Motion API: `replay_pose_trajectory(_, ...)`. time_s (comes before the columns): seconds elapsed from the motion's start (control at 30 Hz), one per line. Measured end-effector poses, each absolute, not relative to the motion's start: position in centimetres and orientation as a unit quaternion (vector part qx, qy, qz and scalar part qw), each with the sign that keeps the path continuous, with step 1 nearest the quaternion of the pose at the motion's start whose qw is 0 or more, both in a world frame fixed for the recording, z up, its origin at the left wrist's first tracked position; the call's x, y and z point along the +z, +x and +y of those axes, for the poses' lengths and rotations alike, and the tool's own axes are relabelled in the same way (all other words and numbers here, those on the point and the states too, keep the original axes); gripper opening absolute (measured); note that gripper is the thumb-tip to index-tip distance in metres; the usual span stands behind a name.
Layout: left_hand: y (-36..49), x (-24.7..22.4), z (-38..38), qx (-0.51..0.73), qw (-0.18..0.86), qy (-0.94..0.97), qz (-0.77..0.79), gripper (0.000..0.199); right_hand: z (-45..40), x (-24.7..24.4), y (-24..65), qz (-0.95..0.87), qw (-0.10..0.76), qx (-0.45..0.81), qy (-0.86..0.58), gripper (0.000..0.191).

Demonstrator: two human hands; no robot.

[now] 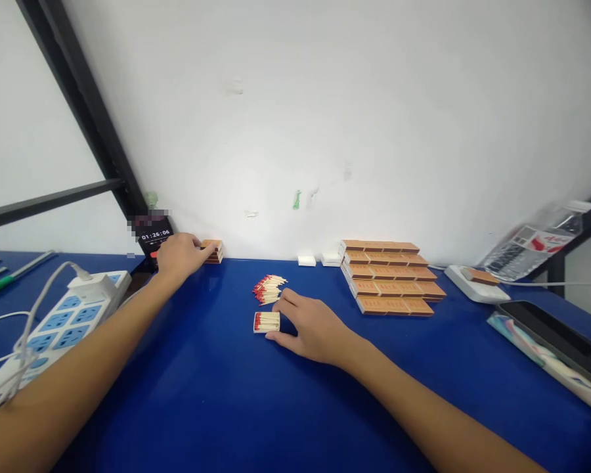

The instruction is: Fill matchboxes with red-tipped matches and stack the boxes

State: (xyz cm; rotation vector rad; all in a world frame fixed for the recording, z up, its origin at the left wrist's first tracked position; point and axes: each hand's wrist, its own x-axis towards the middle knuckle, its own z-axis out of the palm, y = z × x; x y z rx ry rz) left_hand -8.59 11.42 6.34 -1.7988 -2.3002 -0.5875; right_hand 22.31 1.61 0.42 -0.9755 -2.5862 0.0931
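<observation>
At the back left, my left hand point(181, 254) has its thumb and fingers closed at a small stack of orange matchbox sleeves point(215, 252) by the wall. Its fingertips are partly hidden there. In the middle of the table lies a white matchbox tray point(266, 330) filled with matches, their red heads to the left. My right hand point(315, 328) curls round the right end of this tray, thumb at the near corner and fingers at the far side. Just behind the tray is a loose pile of red-headed matches point(270, 290).
Rows of stacked matchboxes point(391, 279) stand right of centre. Two small groups of white trays point(330, 260) sit against the wall. On the right are a water bottle point(536, 240), a white device point(473, 289) and a phone point(561, 341). A power strip point(73, 322) with cables lies left.
</observation>
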Motion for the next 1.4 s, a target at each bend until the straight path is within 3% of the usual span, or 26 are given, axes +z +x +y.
replay_pose_trajectory(0.13,-8.3,6.2,12.0,-0.195,0.078,-0.612,-0.762,0.066,1.7,0.5,22.4,-0.916,0.190,0.034,-0.350,0.030)
replay_pose_trajectory(0.47,-7.1,6.1,9.5,-0.275,0.053,-0.651,-0.706,0.043,2.3,0.7,23.1,-0.898,0.230,0.057,-0.370,0.028)
replay_pose_trajectory(0.63,-3.2,4.0,4.3,-0.434,-0.345,-0.624,-0.551,0.046,2.7,1.1,23.5,-0.821,0.347,0.062,-0.449,0.027)
replay_pose_trajectory(0.73,-1.2,2.9,2.0,-0.462,-0.449,-0.567,-0.513,0.044,2.5,1.1,23.3,-0.793,0.389,0.052,-0.466,0.027)
replay_pose_trajectory(0.97,-0.1,2.4,1.0,-0.518,-0.452,-0.487,-0.538,0.049,1.5,0.9,22.2,-0.762,0.453,0.005,-0.462,0.027)
replay_pose_trajectory(1.4,0.1,2.0,0.5,-0.492,-0.493,-0.500,-0.514,0.044,0.5,1.7,21.6,-0.759,0.431,0.030,-0.487,0.030)
